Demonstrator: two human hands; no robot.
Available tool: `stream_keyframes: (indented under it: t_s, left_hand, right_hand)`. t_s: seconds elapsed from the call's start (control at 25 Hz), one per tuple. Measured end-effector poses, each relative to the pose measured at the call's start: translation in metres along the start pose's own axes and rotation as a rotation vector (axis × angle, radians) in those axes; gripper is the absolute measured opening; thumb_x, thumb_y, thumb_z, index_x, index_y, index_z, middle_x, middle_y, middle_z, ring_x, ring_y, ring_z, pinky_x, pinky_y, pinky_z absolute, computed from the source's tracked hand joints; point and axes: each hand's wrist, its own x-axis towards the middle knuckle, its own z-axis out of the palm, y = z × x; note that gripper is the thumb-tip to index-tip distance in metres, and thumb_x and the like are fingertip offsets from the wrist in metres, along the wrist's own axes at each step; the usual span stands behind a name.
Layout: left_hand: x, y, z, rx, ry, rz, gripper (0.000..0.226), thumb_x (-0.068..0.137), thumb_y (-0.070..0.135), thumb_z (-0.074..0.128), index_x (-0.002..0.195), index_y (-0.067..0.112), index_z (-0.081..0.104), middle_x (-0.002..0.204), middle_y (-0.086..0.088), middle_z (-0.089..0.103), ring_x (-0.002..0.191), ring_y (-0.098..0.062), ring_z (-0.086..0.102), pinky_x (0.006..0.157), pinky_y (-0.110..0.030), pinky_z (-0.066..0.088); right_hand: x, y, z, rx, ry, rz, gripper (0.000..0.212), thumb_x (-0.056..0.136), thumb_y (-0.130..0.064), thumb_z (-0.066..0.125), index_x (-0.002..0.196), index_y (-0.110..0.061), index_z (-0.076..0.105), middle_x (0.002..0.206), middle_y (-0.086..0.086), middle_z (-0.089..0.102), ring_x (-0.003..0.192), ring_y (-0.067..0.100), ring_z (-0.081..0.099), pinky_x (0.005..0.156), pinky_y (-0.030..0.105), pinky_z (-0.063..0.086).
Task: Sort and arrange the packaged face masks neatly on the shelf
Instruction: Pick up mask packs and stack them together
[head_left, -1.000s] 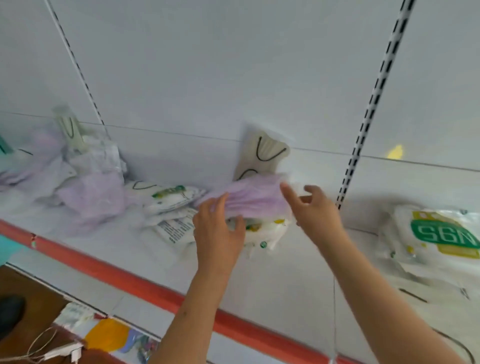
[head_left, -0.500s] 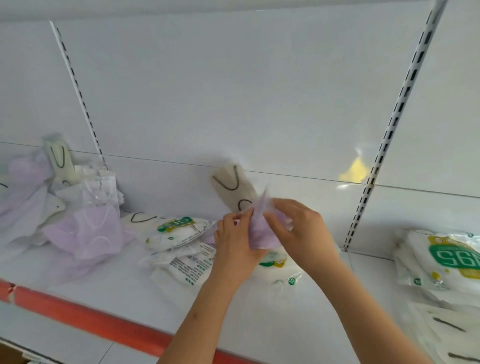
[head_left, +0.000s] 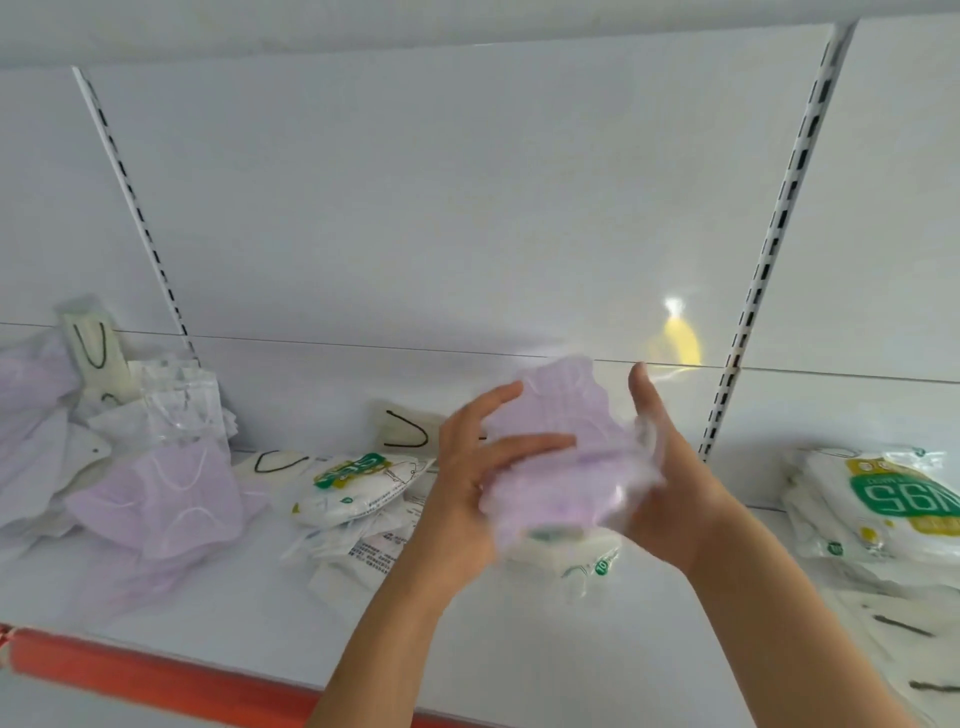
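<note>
A lilac mask pack (head_left: 558, 447), blurred, is held above the white shelf (head_left: 260, 613). Another lilac pack (head_left: 161, 493) lies at the left, white green-printed packs (head_left: 358, 480) in the middle, a stack (head_left: 883, 499) at the right.

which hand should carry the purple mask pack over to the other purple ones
Left. The purple pile lies on the left of the shelf, the left hand's side; the right hand would cross over the purple pack.
</note>
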Motion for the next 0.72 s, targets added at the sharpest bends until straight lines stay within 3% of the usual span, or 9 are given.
stream_keyframes:
  t_s: [0.08,0.16,0.2,0.24,0.32,0.4,0.48,0.6,0.72]
  left_hand:
    - [-0.012,-0.011,0.000,0.167,-0.083,0.094,0.038,0.090,0.023,0.072,0.116,0.051,0.071,0.160,0.017,0.023,0.151,-0.013,0.019,0.121,-0.033,0.027]
    - [-0.021,-0.020,-0.005,0.192,-0.159,0.091,0.070,0.090,-0.008,0.064,0.133,0.047,0.061,0.165,0.016,0.013,0.154,-0.007,0.010,0.122,-0.024,0.022]
    - [-0.026,-0.021,-0.007,0.146,-0.162,0.024,0.085,0.086,-0.017,0.057,0.141,0.049,0.051,0.165,0.017,0.013,0.153,0.000,0.009,0.121,-0.020,0.021]
    - [-0.029,-0.021,-0.009,0.025,-0.095,-0.089,0.090,0.084,-0.017,0.052,0.144,0.049,0.044,0.163,0.018,0.020,0.150,0.006,0.015,0.121,-0.021,0.024]
    - [-0.031,-0.017,-0.010,-0.364,0.147,-0.334,0.071,0.082,0.007,0.059,0.141,0.045,0.046,0.152,0.013,0.046,0.139,0.000,0.043,0.115,-0.034,0.040]
    - [-0.028,-0.010,-0.005,-0.563,0.137,-0.498,0.063,0.081,0.040,0.073,0.140,0.036,0.051,0.135,0.003,0.065,0.124,-0.015,0.063,0.100,-0.041,0.053]
    - [-0.027,-0.005,0.001,-0.548,0.089,-0.555,0.056,0.085,0.047,0.076,0.134,0.024,0.060,0.121,-0.004,0.074,0.111,-0.023,0.071,0.096,-0.046,0.056]
    - [-0.032,-0.007,-0.008,-0.656,0.216,-0.691,0.051,0.079,0.034,0.076,0.125,0.012,0.068,0.114,-0.013,0.076,0.105,-0.031,0.073,0.095,-0.048,0.056]
    - [-0.044,-0.020,-0.021,-0.756,0.192,-0.763,0.046,0.084,0.031,0.074,0.126,0.012,0.069,0.116,-0.014,0.075,0.103,-0.031,0.073,0.085,-0.043,0.059]
  right_hand:
    - [-0.001,-0.002,0.001,-0.052,0.014,-0.033,0.064,0.091,-0.056,0.057,0.129,-0.005,0.064,0.118,0.017,0.070,0.104,0.033,0.068,0.097,0.045,0.050]
    - [0.001,0.003,-0.003,-0.271,0.224,-0.161,0.037,0.091,-0.022,0.067,0.122,-0.002,0.066,0.104,0.017,0.075,0.089,0.031,0.074,0.079,0.041,0.059]
    - [0.002,0.007,-0.005,-0.334,0.335,-0.244,0.033,0.088,-0.014,0.070,0.119,-0.003,0.066,0.099,0.015,0.076,0.085,0.029,0.074,0.074,0.040,0.061]
    - [0.003,0.011,-0.008,-0.387,0.412,-0.323,0.031,0.085,-0.012,0.074,0.115,-0.006,0.067,0.095,0.012,0.077,0.083,0.028,0.075,0.074,0.041,0.062]
    - [0.002,0.021,-0.003,-0.505,0.501,-0.444,0.029,0.079,-0.019,0.081,0.105,-0.016,0.068,0.091,0.004,0.077,0.083,0.025,0.075,0.079,0.045,0.061]
    - [0.005,0.035,0.004,-0.683,0.548,-0.513,0.035,0.072,-0.029,0.086,0.100,-0.023,0.065,0.091,-0.001,0.075,0.082,0.021,0.073,0.079,0.044,0.060]
    - [0.006,0.049,0.014,-0.705,0.431,-0.476,0.038,0.073,-0.035,0.086,0.104,-0.024,0.067,0.095,0.000,0.076,0.086,0.020,0.074,0.080,0.044,0.060]
    - [-0.008,0.049,0.012,-0.259,0.075,-0.162,0.030,0.089,-0.025,0.065,0.110,-0.005,0.072,0.104,0.015,0.075,0.092,0.028,0.074,0.085,0.043,0.060]
    - [-0.028,0.034,-0.001,-0.057,0.056,-0.059,0.024,0.088,-0.018,0.061,0.100,-0.004,0.076,0.094,0.015,0.075,0.075,0.024,0.074,0.067,0.033,0.062]
